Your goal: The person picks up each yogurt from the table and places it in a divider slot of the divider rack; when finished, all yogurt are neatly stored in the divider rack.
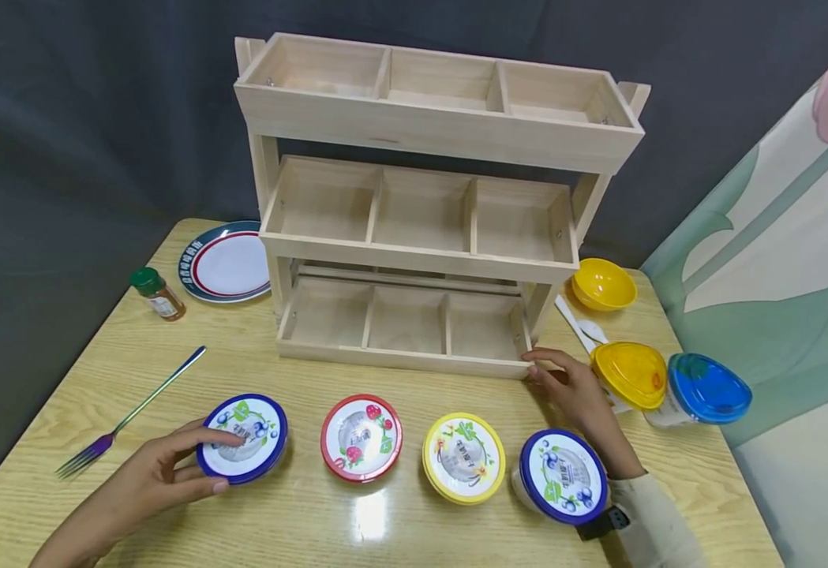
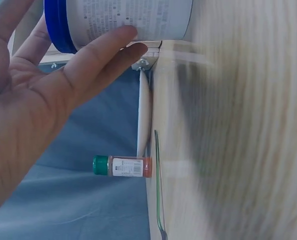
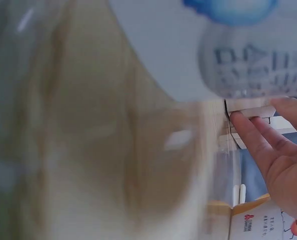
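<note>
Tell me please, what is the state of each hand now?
Left hand: closed, holding the leftmost blueberry tub.
Right hand: closed, pinching the three-tier wooden rack at its bottom right corner.

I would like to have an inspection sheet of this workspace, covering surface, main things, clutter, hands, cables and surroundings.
Surface: wood-grain table, bright reflection near the front.
Main things: left blue-lidded tub, red-lidded tub, yellow-lidded tub, right blue-lidded tub, before a three-tier wooden rack.
Clutter: fork, spice jar, plate at left; yellow bowl, white utensils, two lidded containers at right.
Hands: left hand holds the left blue-lidded tub; right hand holds the rack's lower right corner.
Cables: nothing seen.
Surroundings: dark curtain behind, plant-patterned backdrop at right.
</note>
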The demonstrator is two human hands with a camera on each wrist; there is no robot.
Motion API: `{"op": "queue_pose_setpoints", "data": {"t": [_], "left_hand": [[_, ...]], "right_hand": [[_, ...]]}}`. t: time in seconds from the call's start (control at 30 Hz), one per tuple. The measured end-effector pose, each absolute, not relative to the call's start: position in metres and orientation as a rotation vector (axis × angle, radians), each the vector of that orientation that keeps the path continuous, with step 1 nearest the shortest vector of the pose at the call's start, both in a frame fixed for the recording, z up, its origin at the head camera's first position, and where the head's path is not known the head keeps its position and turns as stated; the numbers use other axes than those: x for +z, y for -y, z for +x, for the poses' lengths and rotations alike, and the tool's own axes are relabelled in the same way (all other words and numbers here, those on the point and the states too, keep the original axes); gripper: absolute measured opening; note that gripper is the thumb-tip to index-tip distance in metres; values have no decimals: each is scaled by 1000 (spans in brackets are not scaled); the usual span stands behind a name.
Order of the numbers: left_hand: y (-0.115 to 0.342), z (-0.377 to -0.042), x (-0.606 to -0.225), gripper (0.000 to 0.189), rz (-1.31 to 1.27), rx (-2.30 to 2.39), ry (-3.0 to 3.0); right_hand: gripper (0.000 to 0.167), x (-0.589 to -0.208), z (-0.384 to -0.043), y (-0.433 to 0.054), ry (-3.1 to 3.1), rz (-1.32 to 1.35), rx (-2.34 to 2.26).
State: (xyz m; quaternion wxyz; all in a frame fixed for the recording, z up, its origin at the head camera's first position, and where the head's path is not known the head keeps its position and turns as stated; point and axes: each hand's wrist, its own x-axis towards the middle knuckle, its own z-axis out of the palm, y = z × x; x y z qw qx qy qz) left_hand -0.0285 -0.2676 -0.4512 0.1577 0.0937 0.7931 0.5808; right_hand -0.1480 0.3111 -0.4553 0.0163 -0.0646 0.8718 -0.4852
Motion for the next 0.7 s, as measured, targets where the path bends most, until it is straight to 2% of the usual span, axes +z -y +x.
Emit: {"op": "queue_pose_setpoints", "data": {"t": [0.17, 0.47, 0.7], "left_hand": [[268, -29, -451, 44, 271, 1666, -2251], [264, -29, -448, 42, 197, 1627, -2322], [260, -32, -446, 42, 377, 1650, -2475]], "right_hand": [[31, -456, -149, -311, -2623, -104, -1584], [33, -458, -148, -311, -2486, -89, -1734], [37, -460, -148, -311, -2434, -15, -1766]]}}
